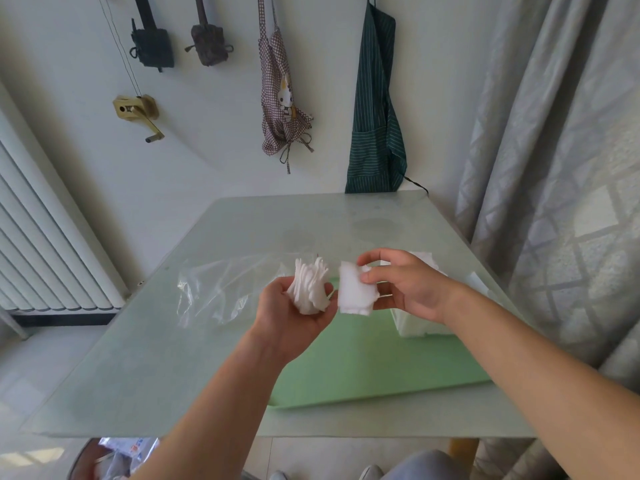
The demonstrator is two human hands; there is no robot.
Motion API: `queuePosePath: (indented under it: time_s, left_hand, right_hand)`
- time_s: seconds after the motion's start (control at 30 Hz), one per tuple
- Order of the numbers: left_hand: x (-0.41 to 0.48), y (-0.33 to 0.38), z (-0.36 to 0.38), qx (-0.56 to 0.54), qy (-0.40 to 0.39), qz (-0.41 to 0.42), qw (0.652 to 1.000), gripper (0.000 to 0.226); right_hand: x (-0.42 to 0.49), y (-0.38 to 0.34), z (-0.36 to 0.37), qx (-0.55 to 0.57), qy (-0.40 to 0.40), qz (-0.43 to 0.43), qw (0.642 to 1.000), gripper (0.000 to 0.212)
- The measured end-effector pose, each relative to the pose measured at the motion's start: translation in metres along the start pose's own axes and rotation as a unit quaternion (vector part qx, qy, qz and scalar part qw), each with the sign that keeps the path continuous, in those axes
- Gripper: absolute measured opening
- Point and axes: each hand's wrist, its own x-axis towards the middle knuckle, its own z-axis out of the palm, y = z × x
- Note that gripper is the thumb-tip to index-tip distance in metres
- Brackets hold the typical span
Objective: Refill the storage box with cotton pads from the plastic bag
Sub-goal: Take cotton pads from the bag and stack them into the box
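My left hand (294,315) grips a fanned stack of white cotton pads (310,285) above the table. Just to its right, my right hand (405,287) pinches a smaller flat stack of cotton pads (353,291) between thumb and fingers. The clear plastic bag (221,289) lies crumpled and flat on the table to the left of both hands. The white storage box (420,325) stands on the table under and behind my right hand, mostly hidden by it; white pads show at its far end.
A green mat (363,358) covers the near right part of the glass table (173,358). A curtain (554,168) hangs at the right, a radiator (41,244) at the left, aprons on the back wall.
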Motion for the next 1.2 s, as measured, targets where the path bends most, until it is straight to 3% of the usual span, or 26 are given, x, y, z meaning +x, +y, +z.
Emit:
queuePosePath:
  time_s: [0.1, 0.23, 0.43, 0.63, 0.77, 1.07, 1.2]
  left_hand:
    - [0.0, -0.001, 0.0, -0.016, 0.003, 0.0, 1.0, 0.029]
    - [-0.003, -0.005, 0.011, -0.003, -0.05, 0.013, 0.999, 0.023]
    - [-0.005, -0.017, 0.024, 0.141, -0.129, 0.043, 0.981, 0.038]
    - [-0.003, -0.028, 0.033, 0.22, -0.151, 0.058, 0.962, 0.026]
    - [-0.003, -0.031, 0.039, 0.238, -0.168, 0.048, 0.956, 0.042]
    - [0.0, -0.031, 0.041, 0.268, -0.131, 0.066, 0.952, 0.061]
    - [-0.002, -0.029, 0.041, 0.301, -0.108, 0.085, 0.944, 0.057]
  right_hand:
    - [0.0, 0.0, -0.006, -0.021, 0.013, 0.001, 1.0, 0.023]
    - [-0.001, -0.001, -0.01, -0.028, 0.053, 0.002, 0.998, 0.024]
    - [-0.007, -0.002, -0.016, -0.01, 0.05, 0.0, 0.999, 0.031]
    - [-0.012, 0.0, -0.031, -0.019, 0.045, 0.004, 0.999, 0.032]
    - [-0.016, 0.0, -0.034, -0.012, 0.041, 0.003, 0.999, 0.029]
    - [-0.023, -0.006, -0.035, 0.031, 0.021, -0.017, 0.999, 0.016]
    - [-0.026, -0.009, -0.033, 0.049, 0.006, -0.012, 0.999, 0.017]
